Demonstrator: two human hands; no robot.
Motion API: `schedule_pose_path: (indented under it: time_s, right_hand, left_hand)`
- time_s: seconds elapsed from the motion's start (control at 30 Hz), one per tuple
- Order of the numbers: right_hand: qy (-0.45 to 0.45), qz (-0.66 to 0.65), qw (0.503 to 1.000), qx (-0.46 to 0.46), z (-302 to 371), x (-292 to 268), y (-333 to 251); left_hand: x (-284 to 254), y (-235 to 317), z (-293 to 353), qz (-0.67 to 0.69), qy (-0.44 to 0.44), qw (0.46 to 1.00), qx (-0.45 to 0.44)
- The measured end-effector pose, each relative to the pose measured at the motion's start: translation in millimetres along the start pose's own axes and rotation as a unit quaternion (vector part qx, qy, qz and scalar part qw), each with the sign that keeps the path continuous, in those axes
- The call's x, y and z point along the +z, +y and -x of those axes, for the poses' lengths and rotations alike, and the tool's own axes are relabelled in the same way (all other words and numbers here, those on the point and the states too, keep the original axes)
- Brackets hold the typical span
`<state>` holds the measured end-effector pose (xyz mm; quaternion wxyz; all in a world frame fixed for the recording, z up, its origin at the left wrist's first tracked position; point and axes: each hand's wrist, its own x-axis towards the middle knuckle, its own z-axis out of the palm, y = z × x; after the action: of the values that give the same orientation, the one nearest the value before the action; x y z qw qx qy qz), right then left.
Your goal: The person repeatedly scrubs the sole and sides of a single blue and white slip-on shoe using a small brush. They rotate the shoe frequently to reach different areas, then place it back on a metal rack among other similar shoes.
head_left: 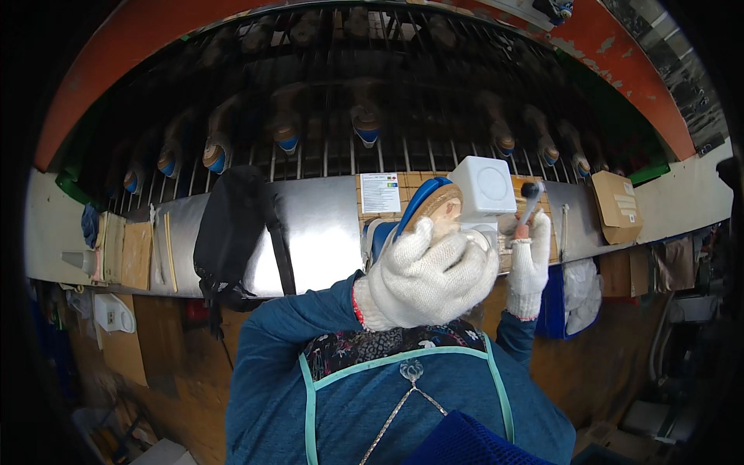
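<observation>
My left hand (pixel 438 275), in a white knit glove, is wrapped round a shoe (pixel 434 209) in front of my chest. The shoe has a blue upper and its tan underside is turned partly toward me; the glove hides its near end. To the right, my gloved right hand (pixel 528 267) grips a brush (pixel 532 200) with a pale handle, its dark head pointing up. Between the two hands, just beyond them, stands a white plastic container (pixel 484 186) with rounded corners. Part of another blue thing (pixel 378 236) shows behind my left hand.
A metal ledge (pixel 314 209) runs across in front, bearing a black bag (pixel 232 229), a printed sheet (pixel 380 193) and a cardboard box (pixel 618 208). Beyond it, several shoes (pixel 366 128) with blue parts sit on dark rails. A blue bin (pixel 553 302) holding clear plastic hangs below the ledge.
</observation>
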<state>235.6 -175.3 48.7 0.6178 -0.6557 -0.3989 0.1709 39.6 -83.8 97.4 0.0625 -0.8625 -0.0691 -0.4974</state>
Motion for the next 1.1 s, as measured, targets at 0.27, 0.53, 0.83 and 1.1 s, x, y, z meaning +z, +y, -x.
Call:
schedule_pose_path:
  time_s: [0.27,0.53,0.83,1.1]
  right_hand:
    - [-0.021,0.126,0.982,-0.137,-15,-3,-21]
    - [-0.026,0.212,0.929,-0.302,-20,14,-24]
    - [0.041,0.301,0.873,-0.381,-15,14,-25]
    - [0.027,0.342,0.849,-0.401,-13,10,-28]
  left_hand:
    - [13,5,25,-0.022,0.015,1.0,0.016]
    - [9,0,51,-0.157,-0.06,0.981,0.093]
    - [35,7,61,-0.271,-0.084,0.95,0.135]
    - [44,8,67,-0.283,-0.074,0.944,0.153]
